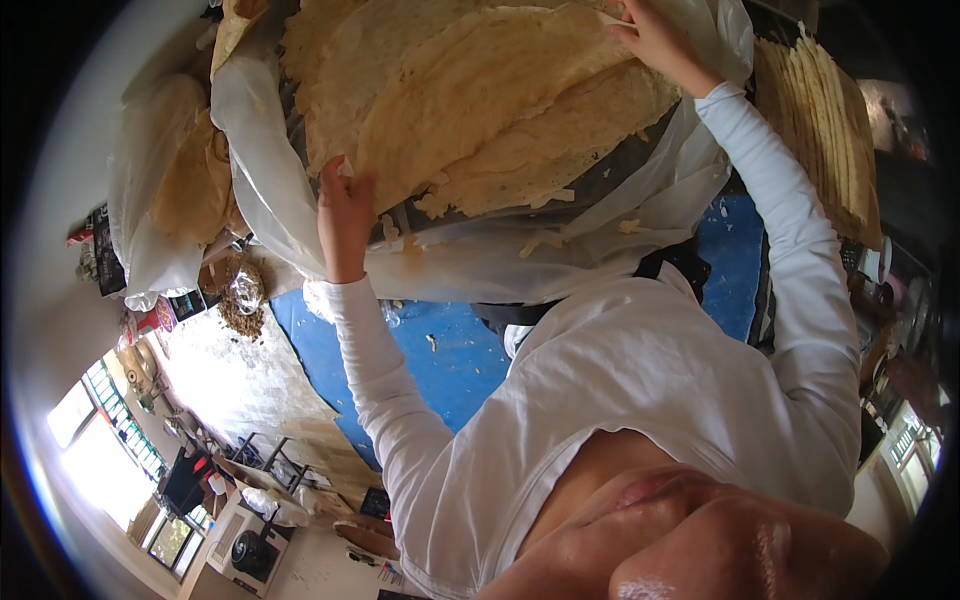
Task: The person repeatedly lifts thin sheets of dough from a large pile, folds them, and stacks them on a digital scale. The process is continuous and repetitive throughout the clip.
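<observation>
Large thin tan sheets, apparently flatbread [480,97], lie overlapping in front of me on clear plastic sheeting [465,270]. My right hand [660,45] is at the upper right, its thumb and fingers pinching the far edge of the top sheet. At the near left edge of that sheet is my left hand [346,217], fingers bent and blurred; whether they grip the edge cannot be told. Broken flakes [551,198] lie along the near side of the sheets. The top sheet has a long crease or overlap across it.
Folded sheets [814,135] stand stacked at the right. More tan sheets [187,180] rest in a plastic bag [135,217] at the left. A blue mat [442,367] with crumbs is on the floor beside me. A brown heap of small pieces [244,319] lies left of it.
</observation>
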{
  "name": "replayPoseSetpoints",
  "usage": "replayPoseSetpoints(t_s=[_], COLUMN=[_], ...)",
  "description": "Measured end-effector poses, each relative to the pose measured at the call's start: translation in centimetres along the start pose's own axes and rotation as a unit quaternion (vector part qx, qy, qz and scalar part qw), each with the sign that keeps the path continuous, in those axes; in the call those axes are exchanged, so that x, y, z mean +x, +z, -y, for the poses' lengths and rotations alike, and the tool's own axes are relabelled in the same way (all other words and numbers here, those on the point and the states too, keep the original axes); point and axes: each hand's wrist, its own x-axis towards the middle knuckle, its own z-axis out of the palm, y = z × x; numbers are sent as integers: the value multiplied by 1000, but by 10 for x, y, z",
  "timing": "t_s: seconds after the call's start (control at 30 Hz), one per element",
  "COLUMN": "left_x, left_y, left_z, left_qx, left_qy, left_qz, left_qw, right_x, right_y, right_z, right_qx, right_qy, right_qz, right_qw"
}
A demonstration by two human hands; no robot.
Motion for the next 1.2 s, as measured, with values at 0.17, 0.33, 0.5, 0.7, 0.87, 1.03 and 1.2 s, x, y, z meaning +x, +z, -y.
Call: replayPoseSetpoints(t_s=[0.17, 0.33, 0.5, 0.7, 0.87, 1.03, 1.2], left_x=[-5, -11, -14, -40, -77, 18, 134], left_y=[13, 38, 26, -11, -56, -38, 25], left_z=[-19, -39, -17, -39, -93, -95, -54], left_qx=[221, 221, 223, 403, 259, 85, -197], left_qy=[221, 315, 323, 317, 362, 245, 100], left_qz=[-67, 4, 12, 17, 158, 407, 568], left_qw=[948, 923, 920, 858, 881, 876, 793], right_x=[-7, -12, -4, 2, -72, -137, -125], right_y=[24, 50, 55, 26, 12, 63, 65], right_z=[65, 93, 67, 94, 193, 253, 220], right_qx=[-40, -122, 17, -54, 103, -67, 303], right_qy=[-166, -194, -122, -160, -363, -343, -233], right_qz=[-57, -22, -7, -13, 116, 159, 210], right_qw=[984, 973, 992, 985, 919, 923, 900])
